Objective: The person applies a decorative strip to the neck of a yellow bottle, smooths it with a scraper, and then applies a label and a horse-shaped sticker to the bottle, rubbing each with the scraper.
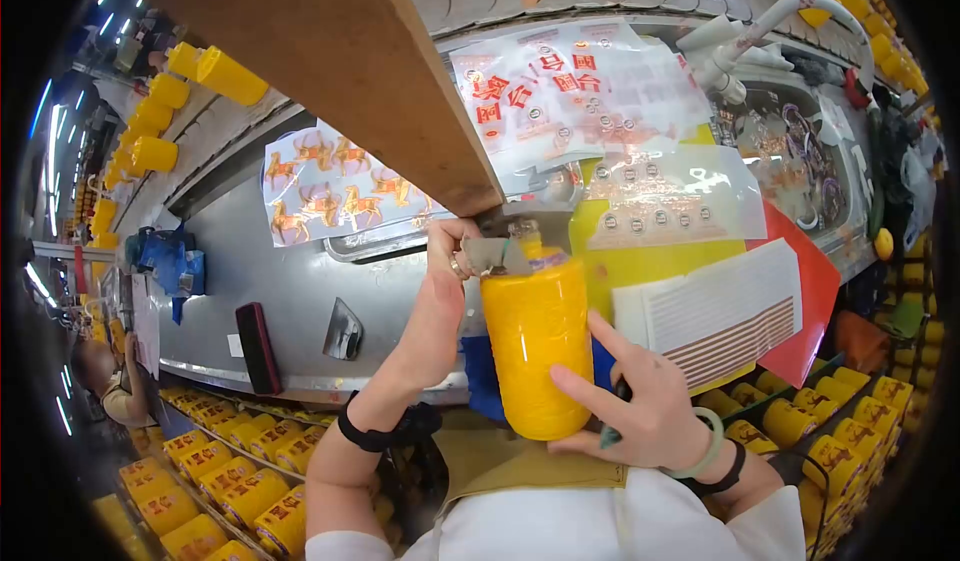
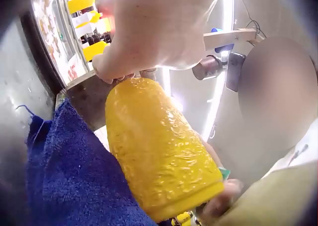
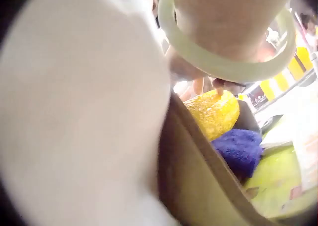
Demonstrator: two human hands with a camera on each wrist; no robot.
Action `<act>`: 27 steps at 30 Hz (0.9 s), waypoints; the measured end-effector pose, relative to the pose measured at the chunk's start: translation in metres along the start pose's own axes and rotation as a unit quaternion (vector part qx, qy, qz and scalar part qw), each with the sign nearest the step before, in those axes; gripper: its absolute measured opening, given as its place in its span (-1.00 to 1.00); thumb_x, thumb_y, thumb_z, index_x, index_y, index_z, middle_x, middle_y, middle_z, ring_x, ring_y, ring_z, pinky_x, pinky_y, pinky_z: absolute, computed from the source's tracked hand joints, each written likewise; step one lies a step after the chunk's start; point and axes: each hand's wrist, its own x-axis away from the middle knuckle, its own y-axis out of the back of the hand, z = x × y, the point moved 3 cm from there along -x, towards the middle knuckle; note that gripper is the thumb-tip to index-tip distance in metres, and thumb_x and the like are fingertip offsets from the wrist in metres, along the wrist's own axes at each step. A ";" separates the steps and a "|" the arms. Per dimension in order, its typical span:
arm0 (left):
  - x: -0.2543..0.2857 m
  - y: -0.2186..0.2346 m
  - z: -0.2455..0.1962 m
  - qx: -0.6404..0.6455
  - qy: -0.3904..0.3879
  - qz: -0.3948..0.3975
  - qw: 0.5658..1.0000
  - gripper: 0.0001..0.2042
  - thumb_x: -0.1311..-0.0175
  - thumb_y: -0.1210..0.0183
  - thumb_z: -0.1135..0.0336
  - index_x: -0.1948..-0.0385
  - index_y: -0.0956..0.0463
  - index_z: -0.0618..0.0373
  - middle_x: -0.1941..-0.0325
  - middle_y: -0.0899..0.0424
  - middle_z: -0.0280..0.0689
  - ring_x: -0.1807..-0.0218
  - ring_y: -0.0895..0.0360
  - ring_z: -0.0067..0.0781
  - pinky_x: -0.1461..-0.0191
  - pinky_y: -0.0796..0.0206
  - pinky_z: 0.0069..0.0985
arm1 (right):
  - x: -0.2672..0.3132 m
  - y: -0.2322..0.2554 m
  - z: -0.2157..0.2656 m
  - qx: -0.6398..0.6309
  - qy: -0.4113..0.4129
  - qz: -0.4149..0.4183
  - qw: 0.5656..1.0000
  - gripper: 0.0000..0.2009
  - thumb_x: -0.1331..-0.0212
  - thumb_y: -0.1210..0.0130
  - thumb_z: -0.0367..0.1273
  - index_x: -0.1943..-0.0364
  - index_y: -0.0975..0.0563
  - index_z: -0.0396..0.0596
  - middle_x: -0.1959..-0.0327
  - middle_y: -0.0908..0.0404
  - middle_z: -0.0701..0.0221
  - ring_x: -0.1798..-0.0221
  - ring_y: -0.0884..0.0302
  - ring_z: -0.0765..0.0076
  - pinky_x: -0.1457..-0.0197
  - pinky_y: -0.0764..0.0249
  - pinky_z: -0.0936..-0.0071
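A glossy yellow bottle (image 1: 537,351) with a raised, textured surface stands at the centre of the head view, its neck toward the wooden post. My left hand (image 1: 436,306) curls its fingers at the bottle's neck end, beside a small grey piece (image 1: 492,258) that partly covers the fingertips. With its fingers spread along the side and base, my right hand (image 1: 645,406) holds the bottle from the right. In the left wrist view the textured bottle (image 2: 159,151) slants beneath the left hand (image 2: 154,32). A blue cloth (image 1: 485,376) lies behind the bottle.
A wooden post (image 1: 370,81) crosses above the metal bench. Decal sheets with horses (image 1: 330,186) and red characters (image 1: 560,91) lie around it. A phone (image 1: 258,349) rests at left; a sink (image 1: 850,186) is at right. Crates of yellow bottles (image 1: 245,481) stand below.
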 end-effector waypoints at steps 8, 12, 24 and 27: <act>0.018 -0.006 -0.014 -0.107 -0.150 -0.146 0.972 -0.40 -0.62 0.19 -0.04 -0.14 -0.57 0.43 -0.20 -0.62 0.00 -0.26 -0.50 -0.10 -0.39 -0.27 -0.24 | -0.045 0.014 -0.033 -0.074 -0.051 -0.086 0.992 -0.42 -0.04 -0.49 -0.08 -0.15 -0.67 -0.02 -0.01 -0.58 0.27 0.10 -0.55 0.16 0.13 -0.53 0.34; 0.023 -0.009 -0.013 -0.157 -0.194 -0.143 0.958 -0.44 -0.59 0.11 0.01 -0.11 -0.63 0.43 -0.08 -0.73 0.05 -0.12 -0.64 -0.01 -0.24 -0.46 -0.20 | -0.065 0.005 -0.035 -0.071 -0.033 -0.076 0.994 -0.44 -0.05 -0.48 -0.10 -0.15 -0.68 0.02 0.03 -0.56 0.28 0.07 -0.54 0.13 0.06 -0.53 0.27; 0.011 -0.004 -0.009 -0.080 -0.023 -0.093 0.992 -0.07 -0.54 0.48 -0.46 -0.03 -0.58 0.39 -0.19 -0.37 -0.23 -0.35 -0.31 -0.28 -0.56 0.06 -0.27 | -0.035 0.005 -0.044 -0.123 -0.029 -0.079 0.989 -0.23 0.10 -0.55 -0.01 -0.26 -0.59 -0.03 -0.12 -0.54 0.20 -0.04 -0.59 0.06 -0.02 -0.57 0.21; 0.004 -0.010 -0.011 -0.045 0.034 -0.050 0.997 0.01 -0.43 0.60 -0.59 -0.07 -0.50 0.32 -0.18 -0.23 -0.25 -0.40 -0.15 -0.41 -0.59 0.20 -0.34 | -0.004 -0.007 -0.031 -0.159 -0.037 -0.011 0.987 0.09 0.25 -0.60 0.06 -0.42 -0.38 -0.26 -0.29 -0.47 0.02 -0.20 -0.59 -0.08 -0.09 -0.61 0.19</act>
